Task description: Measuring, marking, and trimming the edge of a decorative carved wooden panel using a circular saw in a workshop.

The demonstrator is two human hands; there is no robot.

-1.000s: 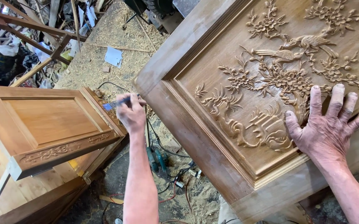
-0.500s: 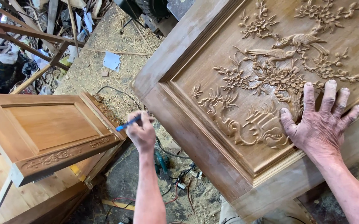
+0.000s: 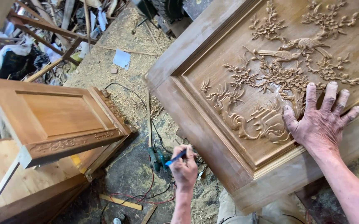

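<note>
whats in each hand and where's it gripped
The left hand grips a blue pen around its lower half. The right hand holds nothing; it lies flat, fingers spread, on the carved wooden panel.

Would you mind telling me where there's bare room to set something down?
The plain frame of the carved panel, left of the right hand, is bare. The small cabinet's flat face too. Crowded: cables and a green tool beside the left hand.

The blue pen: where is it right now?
In the head view, the blue pen is low centre, held in the left hand, just left of the carved wooden panel.
</note>
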